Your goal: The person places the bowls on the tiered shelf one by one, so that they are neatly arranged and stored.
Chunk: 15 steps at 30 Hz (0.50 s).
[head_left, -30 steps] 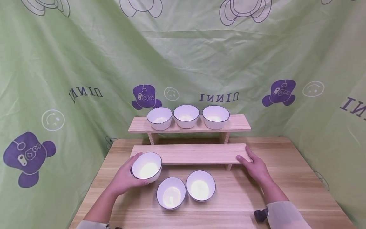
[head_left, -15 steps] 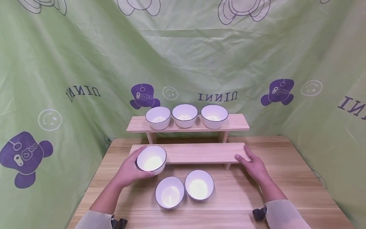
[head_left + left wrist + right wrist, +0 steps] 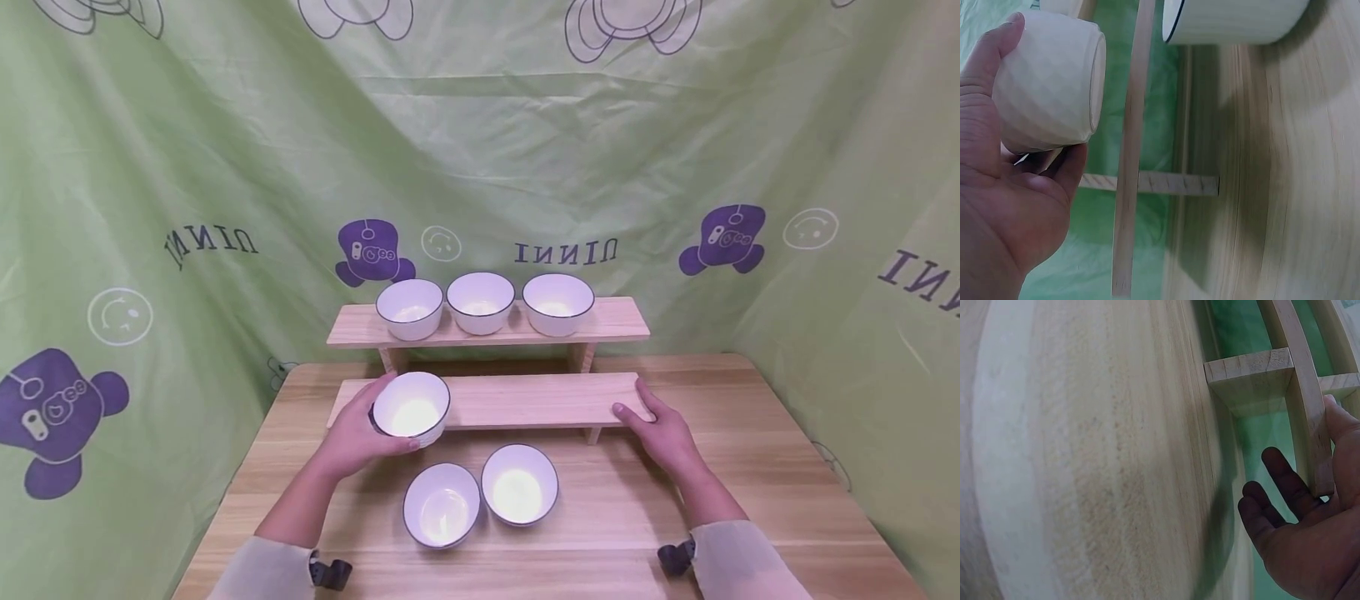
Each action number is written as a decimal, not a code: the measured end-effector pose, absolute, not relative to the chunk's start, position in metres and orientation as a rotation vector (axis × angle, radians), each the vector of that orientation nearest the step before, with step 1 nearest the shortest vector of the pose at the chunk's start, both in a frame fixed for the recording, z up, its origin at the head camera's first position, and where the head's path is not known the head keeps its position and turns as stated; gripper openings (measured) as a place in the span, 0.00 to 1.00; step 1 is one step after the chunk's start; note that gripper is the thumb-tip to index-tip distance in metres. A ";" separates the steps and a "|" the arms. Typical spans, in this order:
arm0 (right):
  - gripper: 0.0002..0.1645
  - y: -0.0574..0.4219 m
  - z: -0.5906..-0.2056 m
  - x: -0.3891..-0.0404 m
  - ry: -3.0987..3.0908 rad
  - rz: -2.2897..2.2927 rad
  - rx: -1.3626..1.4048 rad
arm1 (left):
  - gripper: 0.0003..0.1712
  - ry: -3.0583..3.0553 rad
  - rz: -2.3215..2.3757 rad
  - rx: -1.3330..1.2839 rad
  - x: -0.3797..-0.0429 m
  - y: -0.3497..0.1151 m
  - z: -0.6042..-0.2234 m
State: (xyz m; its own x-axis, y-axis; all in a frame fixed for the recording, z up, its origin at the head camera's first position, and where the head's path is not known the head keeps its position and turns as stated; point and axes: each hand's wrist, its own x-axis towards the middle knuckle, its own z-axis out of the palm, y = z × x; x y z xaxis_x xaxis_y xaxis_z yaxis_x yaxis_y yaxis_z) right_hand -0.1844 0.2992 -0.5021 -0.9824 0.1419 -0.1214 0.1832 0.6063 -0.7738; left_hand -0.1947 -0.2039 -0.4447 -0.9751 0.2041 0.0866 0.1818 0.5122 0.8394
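Presently, the left hand [image 3: 358, 435] grips a white bowl [image 3: 411, 404], raised clear of the lower shelf [image 3: 532, 400] near its left end. The right hand [image 3: 667, 437], fingers spread, rests against that shelf's right end. Two matching bowls [image 3: 442, 507] stand on the bench [image 3: 600, 525]; three further bowls [image 3: 481, 305] line the upper shelf [image 3: 619, 318].

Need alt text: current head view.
A person's left hand holds a round white dark-rimmed bowl near the left end of a pale wooden lower shelf; the right hand grips its right end. Three matching bowls stand on the pale wooden upper shelf, two more on the light wooden table.
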 end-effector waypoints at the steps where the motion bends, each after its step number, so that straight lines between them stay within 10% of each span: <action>1: 0.59 0.299 -0.502 -0.184 2.771 -1.345 0.282 | 0.70 2.706 1.505 0.341 -0.195 -0.202 -0.445; 15: 0.59 0.301 -0.505 -0.185 2.780 -1.358 0.275 | 0.70 2.689 1.512 0.371 -0.206 -0.172 -0.437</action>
State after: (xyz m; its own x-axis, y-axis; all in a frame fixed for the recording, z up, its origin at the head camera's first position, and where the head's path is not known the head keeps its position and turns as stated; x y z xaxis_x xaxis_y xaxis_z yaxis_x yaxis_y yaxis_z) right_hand -0.1855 0.3007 -0.5048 -0.9837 0.1432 -0.1091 0.1741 0.6019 -0.7794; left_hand -0.2060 -0.1725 -0.4367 -0.9710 0.2230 0.0864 0.1897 0.4983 0.8460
